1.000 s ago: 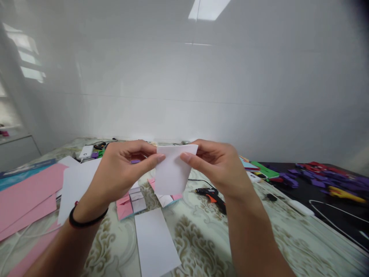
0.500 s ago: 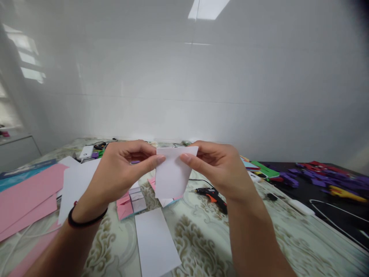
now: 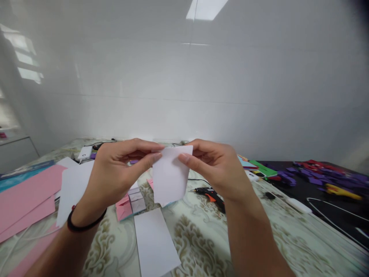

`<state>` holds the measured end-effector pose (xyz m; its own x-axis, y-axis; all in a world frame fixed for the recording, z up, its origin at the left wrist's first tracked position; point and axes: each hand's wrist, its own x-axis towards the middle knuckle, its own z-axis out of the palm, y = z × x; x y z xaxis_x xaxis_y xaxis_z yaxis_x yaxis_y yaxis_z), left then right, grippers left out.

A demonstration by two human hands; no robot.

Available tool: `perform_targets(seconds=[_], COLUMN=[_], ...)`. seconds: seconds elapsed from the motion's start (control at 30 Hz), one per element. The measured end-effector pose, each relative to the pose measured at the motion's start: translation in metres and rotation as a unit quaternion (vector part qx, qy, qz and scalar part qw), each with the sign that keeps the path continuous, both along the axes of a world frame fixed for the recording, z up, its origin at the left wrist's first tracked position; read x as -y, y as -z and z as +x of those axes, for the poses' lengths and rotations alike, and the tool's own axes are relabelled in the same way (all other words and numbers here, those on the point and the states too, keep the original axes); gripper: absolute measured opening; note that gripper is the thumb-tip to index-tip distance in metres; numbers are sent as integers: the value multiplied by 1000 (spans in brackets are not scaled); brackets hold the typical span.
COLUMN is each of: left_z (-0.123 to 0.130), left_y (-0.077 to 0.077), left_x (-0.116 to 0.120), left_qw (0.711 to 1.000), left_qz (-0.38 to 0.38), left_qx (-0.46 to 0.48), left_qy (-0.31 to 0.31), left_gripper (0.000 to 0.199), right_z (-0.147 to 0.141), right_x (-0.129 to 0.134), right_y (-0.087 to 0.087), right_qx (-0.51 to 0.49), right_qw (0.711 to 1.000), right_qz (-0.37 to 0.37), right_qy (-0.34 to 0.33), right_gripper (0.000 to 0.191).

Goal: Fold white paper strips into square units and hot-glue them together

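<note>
A small white sheet of paper (image 3: 170,177) is held up above the table between both hands. My left hand (image 3: 122,165) pinches its upper left corner between thumb and fingers. At the upper right corner my right hand (image 3: 215,165) grips it the same way, thumb on the near face. The sheet bows slightly and hides part of a folded paper piece (image 3: 168,204) behind it. Below lies another white sheet (image 3: 157,242) on the patterned tablecloth. Left of the held sheet rests a pink and white folded paper piece (image 3: 130,204).
A black and orange glue gun (image 3: 210,194) lies behind my right wrist. Pink sheets (image 3: 29,192) and white paper (image 3: 75,184) cover the left side. At the right, purple pieces (image 3: 323,177) and a yellow tool (image 3: 343,191) lie on a black surface.
The held sheet has shifted slightly left and down. My left fingers have moved further in over its top edge, and my right hand has come slightly left.
</note>
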<state>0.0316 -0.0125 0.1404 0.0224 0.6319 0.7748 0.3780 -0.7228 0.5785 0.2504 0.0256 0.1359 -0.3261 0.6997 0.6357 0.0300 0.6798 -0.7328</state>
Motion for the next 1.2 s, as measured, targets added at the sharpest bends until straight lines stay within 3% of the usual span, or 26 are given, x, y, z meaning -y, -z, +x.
perform_targets(seconds=[0.27, 0.5, 0.77, 0.93, 1.2], left_z=[0, 0, 2, 3, 2], left_y=[2, 1, 2, 3, 2], left_x=[-1, -1, -2, -6, -5], left_qw=[999, 1000, 1000, 1000, 994], left_qz=[9, -6, -8, 2, -33], left_qx=[5, 15, 18, 16, -62], left_qy=[-34, -16, -16, 17, 80], left_gripper=[8, 11, 12, 25, 9], right_z=[-3, -6, -7, -8, -5], right_x=[1, 4, 3, 0, -7], right_y=[0, -1, -1, 1, 1], right_qx=[-36, -49, -49, -61, -69], right_qw=[999, 997, 997, 995, 989], right_qz=[-27, 16, 34, 42, 68], right_qy=[16, 58, 53, 61, 108], right_gripper=[23, 23, 24, 21, 22])
